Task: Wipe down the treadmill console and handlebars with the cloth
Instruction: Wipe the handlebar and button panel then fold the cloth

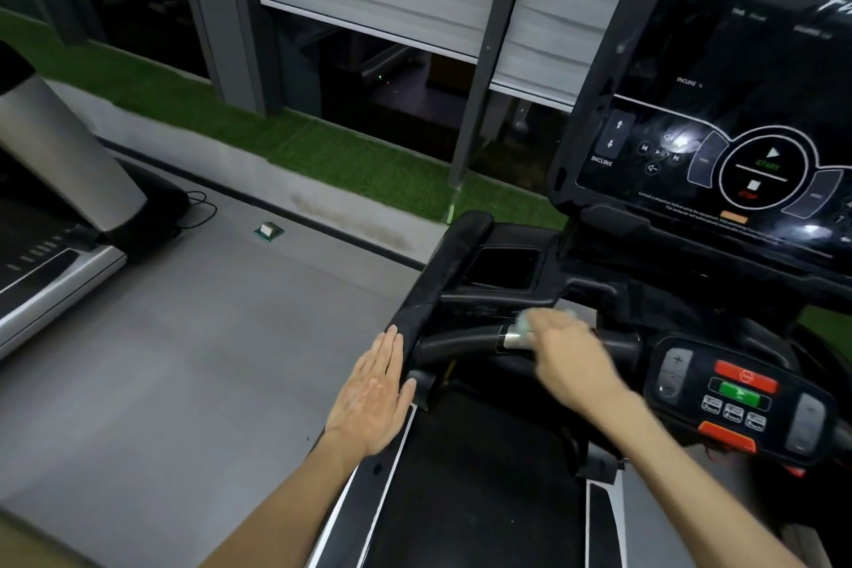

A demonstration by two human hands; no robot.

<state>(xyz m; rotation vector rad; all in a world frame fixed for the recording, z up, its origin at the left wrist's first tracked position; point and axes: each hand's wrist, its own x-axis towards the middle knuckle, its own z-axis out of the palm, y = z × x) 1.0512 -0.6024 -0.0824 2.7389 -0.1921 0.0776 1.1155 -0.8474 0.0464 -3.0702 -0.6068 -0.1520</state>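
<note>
The treadmill console (719,106) is a dark touch screen at the upper right. Below it a black front handlebar (456,344) with a silver sensor band (514,339) crosses the frame. My right hand (569,355) grips a pale cloth (528,323) and presses it on that bar by the silver band; the hand is blurred. My left hand (371,392) lies flat with straight fingers against the outer side of the left side handrail (428,291). A lower control panel (733,392) with red and green buttons sits to the right.
The black running belt (470,484) lies under my arms. A second treadmill (55,244) stands at the left across a grey floor, with a small box (269,230) on it. A green turf strip and windows with blinds run behind.
</note>
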